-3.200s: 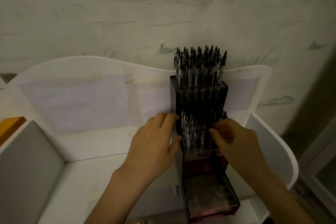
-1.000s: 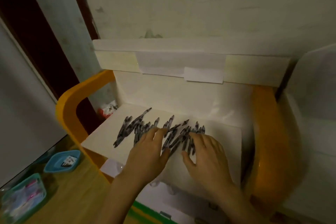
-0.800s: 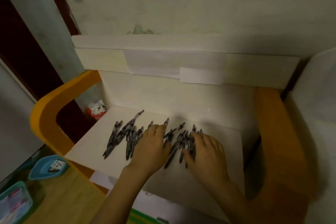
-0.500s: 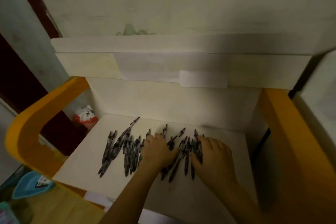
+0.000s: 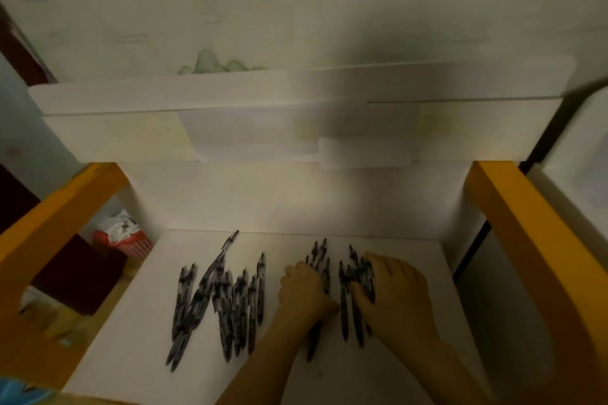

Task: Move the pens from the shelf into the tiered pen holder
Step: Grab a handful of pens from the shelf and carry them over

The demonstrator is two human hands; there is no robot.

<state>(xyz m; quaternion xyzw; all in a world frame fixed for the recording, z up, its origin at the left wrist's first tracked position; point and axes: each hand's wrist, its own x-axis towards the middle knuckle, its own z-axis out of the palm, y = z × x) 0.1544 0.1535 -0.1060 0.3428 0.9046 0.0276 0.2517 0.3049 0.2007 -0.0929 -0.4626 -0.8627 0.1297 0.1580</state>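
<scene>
Hands lie low on the white shelf [image 5: 404,368], the left hand [image 5: 304,291] curled over a few pens [image 5: 317,261], the right hand [image 5: 391,293] gripping a bunch, more pens [image 5: 223,299] scattered left, a red basket [image 5: 126,242] beyond.

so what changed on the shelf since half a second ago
Both hands drew together over the right-hand pens: the left hand curled round some, and the right hand lies on the rest. The left-hand pens stayed spread on the shelf.
</scene>
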